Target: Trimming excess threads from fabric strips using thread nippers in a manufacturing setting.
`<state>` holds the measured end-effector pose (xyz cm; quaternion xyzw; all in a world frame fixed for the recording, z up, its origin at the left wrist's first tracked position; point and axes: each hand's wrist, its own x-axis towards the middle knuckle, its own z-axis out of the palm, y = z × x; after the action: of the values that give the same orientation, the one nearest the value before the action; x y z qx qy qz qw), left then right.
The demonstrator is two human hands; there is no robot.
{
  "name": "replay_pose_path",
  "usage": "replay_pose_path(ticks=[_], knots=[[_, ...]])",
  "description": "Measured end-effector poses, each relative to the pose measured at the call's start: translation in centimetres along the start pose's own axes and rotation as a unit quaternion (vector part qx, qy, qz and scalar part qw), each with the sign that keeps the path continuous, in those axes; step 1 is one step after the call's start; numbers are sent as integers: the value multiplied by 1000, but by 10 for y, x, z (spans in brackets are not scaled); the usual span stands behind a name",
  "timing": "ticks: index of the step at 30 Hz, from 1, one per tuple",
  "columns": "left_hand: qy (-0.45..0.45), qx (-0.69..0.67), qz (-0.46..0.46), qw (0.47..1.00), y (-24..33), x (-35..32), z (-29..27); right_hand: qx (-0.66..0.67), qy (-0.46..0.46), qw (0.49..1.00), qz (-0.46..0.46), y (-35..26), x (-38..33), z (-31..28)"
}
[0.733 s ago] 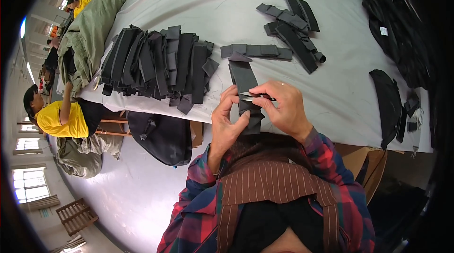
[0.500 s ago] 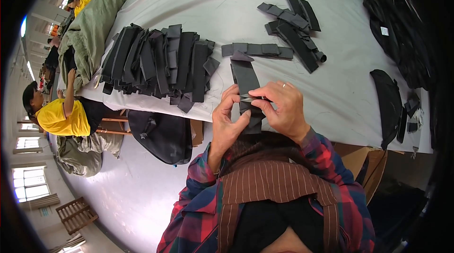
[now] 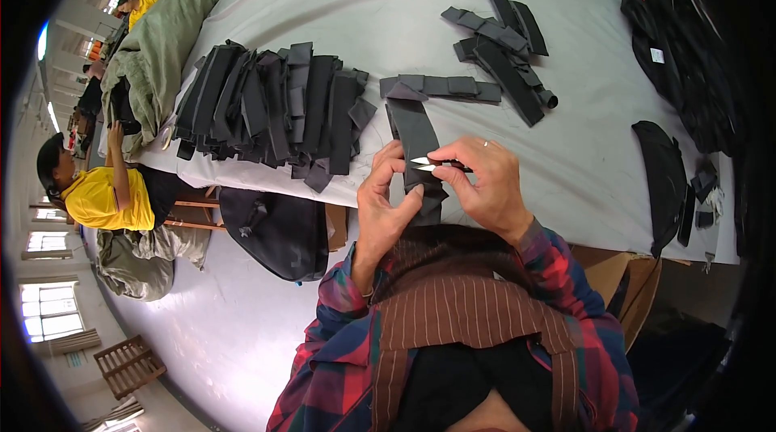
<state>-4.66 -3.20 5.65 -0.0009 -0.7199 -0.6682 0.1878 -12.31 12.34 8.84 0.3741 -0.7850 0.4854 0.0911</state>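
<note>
Between thumb and fingers, my left hand (image 3: pixel 381 199) grips a dark grey fabric strip (image 3: pixel 415 129) at the table's near edge. The strip's far end lies on the table and its near end hangs toward my apron. My right hand (image 3: pixel 487 188) is closed around small thread snips (image 3: pixel 423 164). Their two pale, pointed blades stand apart over the strip, close to my left fingertips. The snips' handles are mostly hidden in my right palm. Just beyond lies another grey strip with folded sections (image 3: pixel 453 86), placed crosswise.
A thick row of dark strips (image 3: pixel 271 105) lies to the left, and a looser heap of strips (image 3: pixel 505 48) at the far right. Black bags (image 3: pixel 675 68) rest along the right edge. A person in a yellow shirt (image 3: pixel 109 198) handles green cloth (image 3: pixel 153 52) at the left.
The snips' blades have spread apart and shifted slightly up and away from the strip's edge. My left hand and the strip have moved slightly left.
</note>
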Motion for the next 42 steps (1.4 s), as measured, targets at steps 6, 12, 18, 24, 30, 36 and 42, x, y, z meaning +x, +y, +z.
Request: replay_pose_path(ticks=[6, 12, 18, 24, 30, 36, 42], knots=[[4, 14, 4, 1000, -1, -1, 0, -4, 9, 1000, -17, -1, 0, 3], [-4, 12, 0, 1000, 0, -1, -1, -20, 19, 999, -26, 1, -2, 3], [-4, 11, 4, 1000, 0, -2, -1, -20, 22, 999, -23, -2, -3, 3], [-20, 3, 9, 1000, -5, 1, -1, 13, 31, 999, -38, 7, -2, 6], [-25, -8, 3, 1000, -5, 1, 0, -24, 40, 997, -56, 9, -2, 6], [-33, -56, -42, 997, 3, 2, 5, -59, 31, 995, -69, 12, -3, -1], [-56, 200, 85, 975, 2, 9, 9, 289, 29, 928, 234, 15, -13, 6]])
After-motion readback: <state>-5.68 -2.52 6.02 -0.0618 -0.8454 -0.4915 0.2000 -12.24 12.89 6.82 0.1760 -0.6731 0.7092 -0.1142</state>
